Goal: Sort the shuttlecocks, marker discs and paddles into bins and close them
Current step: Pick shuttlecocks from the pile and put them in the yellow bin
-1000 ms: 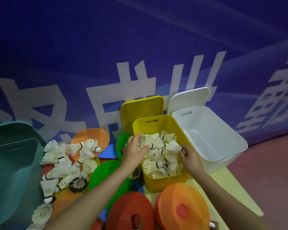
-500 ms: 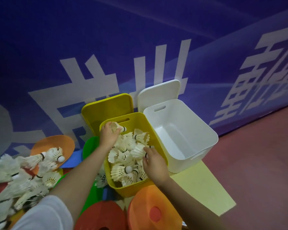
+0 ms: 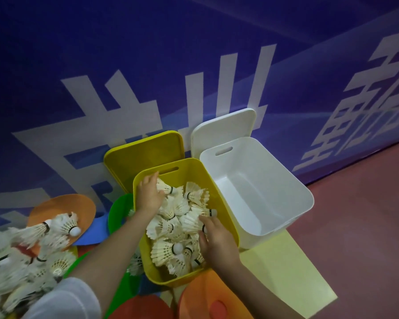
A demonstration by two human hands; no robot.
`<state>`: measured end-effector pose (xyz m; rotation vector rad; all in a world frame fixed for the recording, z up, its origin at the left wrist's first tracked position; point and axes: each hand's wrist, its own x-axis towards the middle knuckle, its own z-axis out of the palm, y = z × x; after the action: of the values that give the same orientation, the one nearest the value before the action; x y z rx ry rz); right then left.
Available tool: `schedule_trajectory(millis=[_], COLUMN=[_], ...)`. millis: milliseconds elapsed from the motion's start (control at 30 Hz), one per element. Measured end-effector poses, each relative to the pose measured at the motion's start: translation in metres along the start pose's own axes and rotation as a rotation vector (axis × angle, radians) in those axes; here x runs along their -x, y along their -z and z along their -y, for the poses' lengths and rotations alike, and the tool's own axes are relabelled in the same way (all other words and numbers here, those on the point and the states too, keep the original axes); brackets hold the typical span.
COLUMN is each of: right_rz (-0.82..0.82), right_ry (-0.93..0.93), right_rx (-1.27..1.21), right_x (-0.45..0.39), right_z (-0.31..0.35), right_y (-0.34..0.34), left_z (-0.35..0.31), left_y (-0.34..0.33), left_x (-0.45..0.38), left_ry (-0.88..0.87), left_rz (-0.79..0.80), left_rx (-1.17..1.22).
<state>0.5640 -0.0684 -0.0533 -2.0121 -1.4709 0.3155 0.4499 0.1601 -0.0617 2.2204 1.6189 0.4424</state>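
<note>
Yellow plastic forms the bin point(image 3: 219, 199) taken here as the landmark, and it is seen heaped with white feather shuttlecocks point(image 3: 177, 229). Both hands are reached into it. The left hand point(image 3: 149, 195) is placed at the bin's far left corner, fingers extended and only lightly bent, laid against a shuttlecock point(image 3: 165, 187) whose black-banded cork points right; whether that shuttlecock is pinched cannot be told. The right hand point(image 3: 217, 240) is set at the bin's near right side, fingers loosely spread and pressed down on the feathers; no shuttlecock is seen clasped in it, though the fingertips are partly hidden among the pile.

Behind the bin, a yellow lid point(image 3: 145, 153) is leaned upright against the blue wall banner point(image 3: 194, 65). Touching the bin's right wall, a white bin point(image 3: 293, 187) is stood open, with a white lid point(image 3: 224, 125) propped behind it. Left of the yellow bin, a green paddle point(image 3: 119, 212) is partly covered by the left forearm, and further left an orange paddle point(image 3: 78, 208) and a blue piece point(image 3: 95, 231) are lain under a loose heap of shuttlecocks point(image 3: 32, 256), blurred at the picture's edge. In front of the bin, an orange marker disc point(image 3: 203, 300) and a red marker disc point(image 3: 143, 307) are seen near the lower edge. Under the two bins a pale yellow tabletop point(image 3: 286, 272) is shown, and right of it a reddish floor point(image 3: 359, 226).
</note>
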Motion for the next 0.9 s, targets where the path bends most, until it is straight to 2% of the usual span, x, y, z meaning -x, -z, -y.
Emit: schedule_trajectory(millis=[100, 233, 333, 467, 567, 633, 767, 900], right_rz=[0.041, -0.051, -0.033, 0.065, 0.284, 0.409, 0.433, 0.440], right_ry=[-0.043, -0.119, -0.282, -0.184, -0.111, -0.064, -0.062, -0.088], right_rx=[0.002, -0.144, -0.320, -0.404, -0.214, -0.042, 0.110, 0.047], right_x=[-0.002, -0.005, -0.017, -0.032, -0.039, -0.040, -0.038, -0.038], right_z=[0.001, 0.000, 0.000, 0.012, 0.019, 0.020, 0.021, 0.016], right_y=[0.004, 0.008, 0.014, 0.009, -0.007, -0.016, -0.017, -0.015], left_z=[-0.005, -0.002, 0.011, 0.028, 0.029, 0.030, 0.033, 0.029], left_y=[0.015, 0.039, 0.050, 0.048, 0.037, 0.033, 0.033, 0.033], left_x=[0.004, 0.023, 0.051, 0.092, 0.124, 0.140, 0.147, 0.147], left_ry=[-0.171, -0.228, -0.113, 0.094, 0.078, 0.055, 0.123, 0.144], left_rz=[0.005, -0.074, -0.165, -0.105, -0.005, 0.002, -0.036, -0.054], left_rx=[-0.036, 0.061, 0.186, 0.312, 0.419, 0.439, 0.402, 0.373])
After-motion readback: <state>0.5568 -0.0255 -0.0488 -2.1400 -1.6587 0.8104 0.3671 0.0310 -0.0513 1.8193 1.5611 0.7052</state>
